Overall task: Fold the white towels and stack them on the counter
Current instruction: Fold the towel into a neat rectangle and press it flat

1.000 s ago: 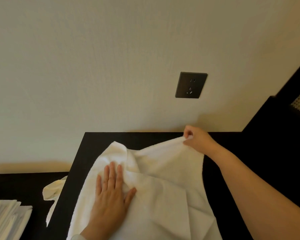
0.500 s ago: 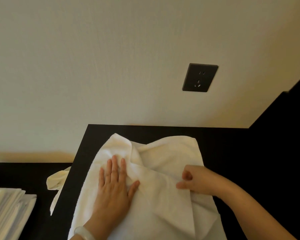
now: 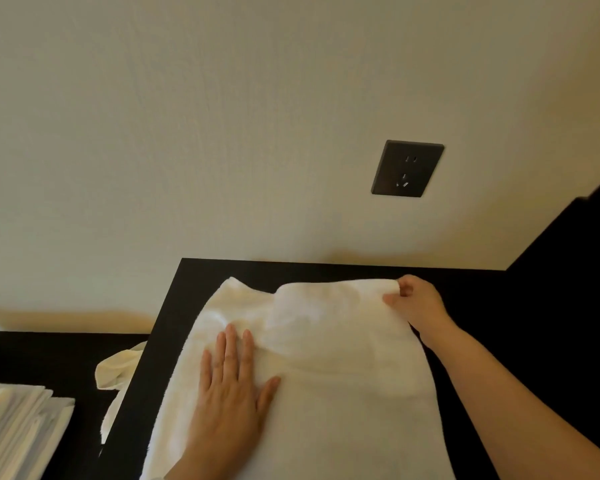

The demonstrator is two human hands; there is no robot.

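My left hand (image 3: pixel 229 393) lies flat, fingers straight, pressing the white towel (image 3: pixel 343 362) spread on the black counter (image 3: pixel 201 271) near its left edge. My right hand (image 3: pixel 416 301) pinches the towel's far right corner, near the counter's rear edge. Folded towels (image 3: pixel 14 427) are stacked beyond the left edge, and a dark wall socket (image 3: pixel 407 169) is above.

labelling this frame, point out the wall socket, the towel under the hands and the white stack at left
wall socket (image 3: pixel 407 169), head view, centre of faceplate
white towel (image 3: pixel 343 410), head view, flat middle
white stack (image 3: pixel 14 431), head view, top layer
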